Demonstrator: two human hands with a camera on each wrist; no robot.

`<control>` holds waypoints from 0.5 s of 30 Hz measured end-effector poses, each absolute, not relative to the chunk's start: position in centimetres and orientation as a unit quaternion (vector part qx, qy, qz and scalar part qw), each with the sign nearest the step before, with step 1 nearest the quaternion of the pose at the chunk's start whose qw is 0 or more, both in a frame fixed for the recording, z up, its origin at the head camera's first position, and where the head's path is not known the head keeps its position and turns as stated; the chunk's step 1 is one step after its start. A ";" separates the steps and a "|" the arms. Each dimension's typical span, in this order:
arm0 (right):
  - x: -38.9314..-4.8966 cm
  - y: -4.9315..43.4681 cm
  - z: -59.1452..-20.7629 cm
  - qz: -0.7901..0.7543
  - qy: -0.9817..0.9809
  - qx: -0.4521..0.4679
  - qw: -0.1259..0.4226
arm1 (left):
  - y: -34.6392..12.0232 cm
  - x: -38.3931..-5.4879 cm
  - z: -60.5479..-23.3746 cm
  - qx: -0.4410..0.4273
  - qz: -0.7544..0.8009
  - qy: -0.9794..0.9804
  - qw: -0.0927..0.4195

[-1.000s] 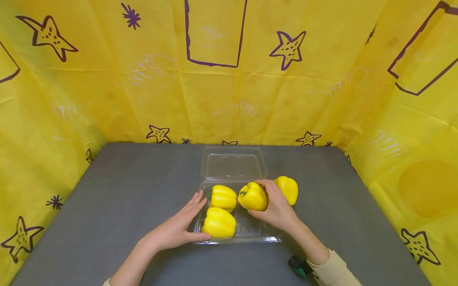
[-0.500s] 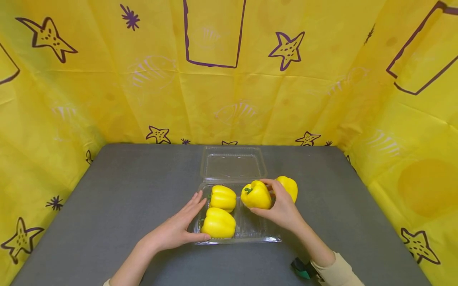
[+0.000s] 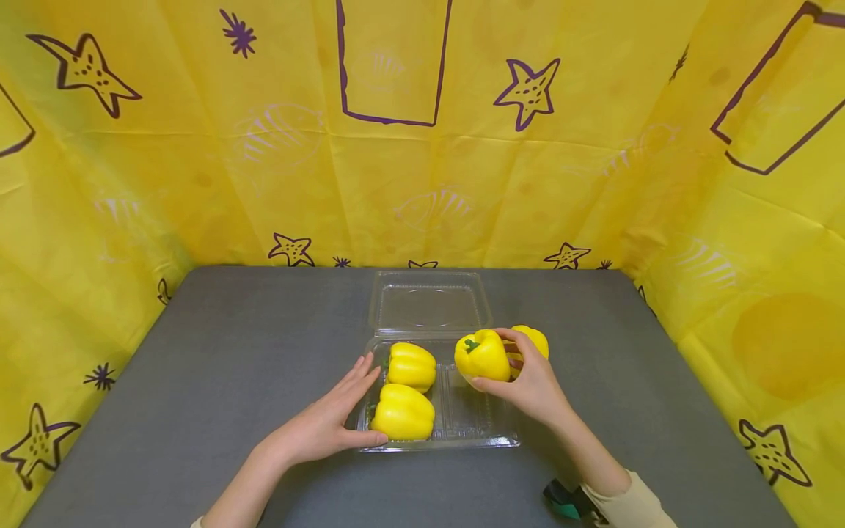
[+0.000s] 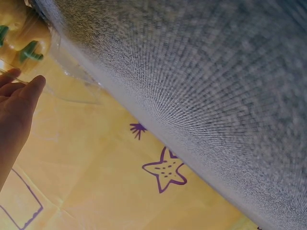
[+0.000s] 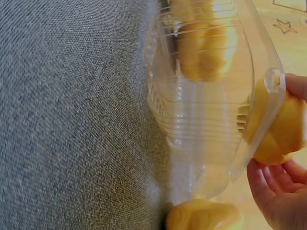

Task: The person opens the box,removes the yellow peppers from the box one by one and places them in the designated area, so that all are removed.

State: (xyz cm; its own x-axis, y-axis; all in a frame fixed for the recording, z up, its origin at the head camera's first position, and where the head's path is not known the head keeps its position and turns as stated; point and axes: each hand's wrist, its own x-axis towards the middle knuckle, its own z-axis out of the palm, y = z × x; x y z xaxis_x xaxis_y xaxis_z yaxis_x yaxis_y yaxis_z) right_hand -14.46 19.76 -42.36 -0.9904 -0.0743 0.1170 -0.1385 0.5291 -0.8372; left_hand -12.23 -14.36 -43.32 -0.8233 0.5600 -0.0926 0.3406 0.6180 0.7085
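Yellow pepper (image 3: 482,356) held w/ R hand (image 3: 533,383) (L hand (image 3: 328,421) at clear tray (image 3: 467,419)).

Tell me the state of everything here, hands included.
Clear plastic hinged container: open, lid folded back.
Rear left yellow bell pepper: inside, on its side.
Front left yellow bell pepper: inside, on its side.
Middle yellow bell pepper: gripped, off the container's floor.
Rightmost yellow bell pepper: outside container, partly hidden.
Left hand: fingers extended, at the container's left.
Right hand: curled around the middle pepper.
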 end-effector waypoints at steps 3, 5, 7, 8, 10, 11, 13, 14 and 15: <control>-14.4 20.1 -42.2 0.486 -0.871 0.054 0.034 | -14.4 -12.2 -43.4 0.253 0.355 0.887 0.153; -14.4 20.3 -42.2 0.490 -0.869 0.051 0.035 | -14.4 -12.2 -43.4 0.252 0.354 0.887 0.153; -14.3 20.5 -42.1 0.495 -0.867 0.047 0.034 | -14.4 -12.2 -43.4 0.253 0.353 0.888 0.151; -14.3 20.6 -42.1 0.500 -0.864 0.045 0.033 | -14.4 -12.2 -43.4 0.253 0.353 0.888 0.151; -14.3 20.9 -41.9 0.511 -0.858 0.038 0.029 | -14.4 -12.2 -43.5 0.254 0.352 0.888 0.150; -14.2 21.0 -41.9 0.517 -0.855 0.035 0.026 | -14.5 -12.2 -43.5 0.255 0.351 0.888 0.150; -14.1 21.3 -41.7 0.528 -0.849 0.026 0.021 | -14.5 -12.2 -43.5 0.255 0.351 0.889 0.149; -14.1 21.4 -41.6 0.532 -0.846 0.023 0.019 | -14.5 -12.2 -43.5 0.256 0.351 0.888 0.149; -14.0 21.5 -41.5 0.535 -0.844 0.019 0.016 | -14.5 -12.2 -43.5 0.256 0.351 0.888 0.149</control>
State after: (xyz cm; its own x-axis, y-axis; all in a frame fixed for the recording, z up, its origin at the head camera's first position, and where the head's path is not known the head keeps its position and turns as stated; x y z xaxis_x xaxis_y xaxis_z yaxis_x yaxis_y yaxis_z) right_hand -14.02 21.54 -41.52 -0.9988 -0.0150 0.0466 -0.0486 0.4258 -0.9035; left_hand -12.23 -14.47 -43.47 -0.8245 0.5595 -0.0849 0.3506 0.6229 0.6993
